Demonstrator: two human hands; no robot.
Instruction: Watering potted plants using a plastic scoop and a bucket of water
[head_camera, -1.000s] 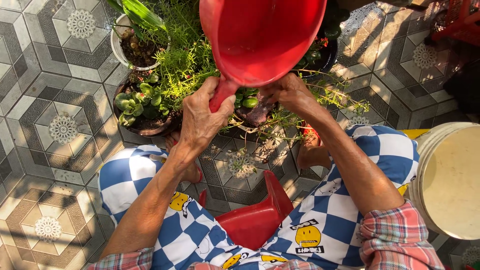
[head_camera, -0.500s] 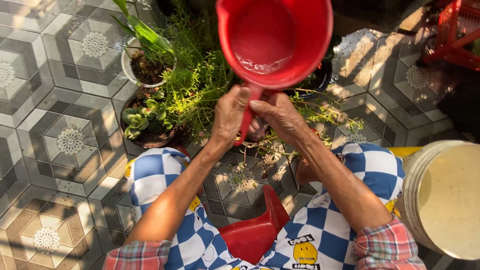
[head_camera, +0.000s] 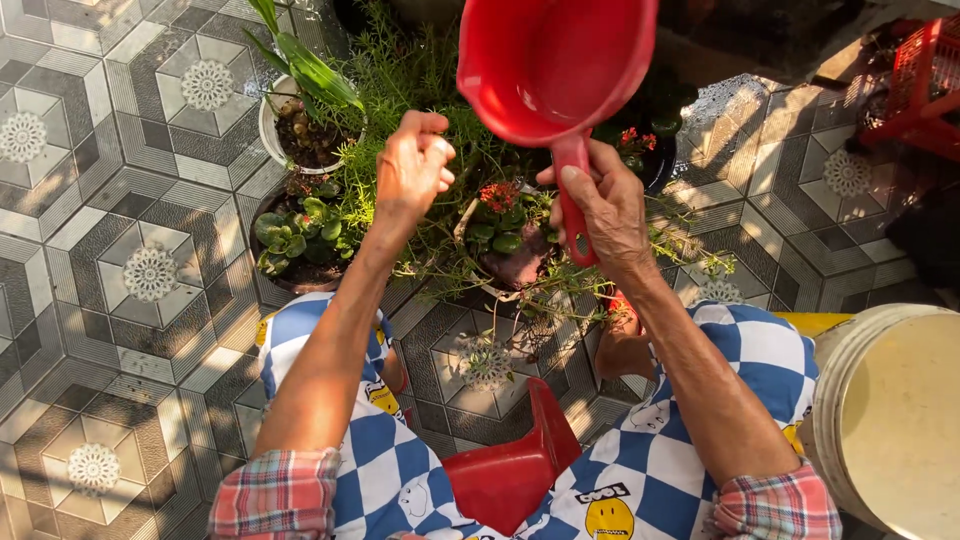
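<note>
A red plastic water scoop (head_camera: 548, 62) is held up over a cluster of potted plants, its handle gripped by my right hand (head_camera: 603, 205). My left hand (head_camera: 411, 170) hovers free to the left of the handle, fingers loosely curled, holding nothing, above feathery green foliage (head_camera: 400, 100). Below the scoop sits a small pot with red flowers and round green leaves (head_camera: 503, 232). A white pot (head_camera: 300, 125) with long green leaves and a brown pot of succulents (head_camera: 295, 240) stand to the left.
I sit on a red plastic stool (head_camera: 510, 470), knees in blue-and-white checked trousers. A large cream bucket (head_camera: 890, 420) stands at the right. A red crate (head_camera: 920, 75) is at top right. Patterned grey floor tiles (head_camera: 120, 280) surround the pots.
My left hand has let go of the scoop handle and moved left; my right hand now holds the handle alone. The scoop has tilted further forward.
</note>
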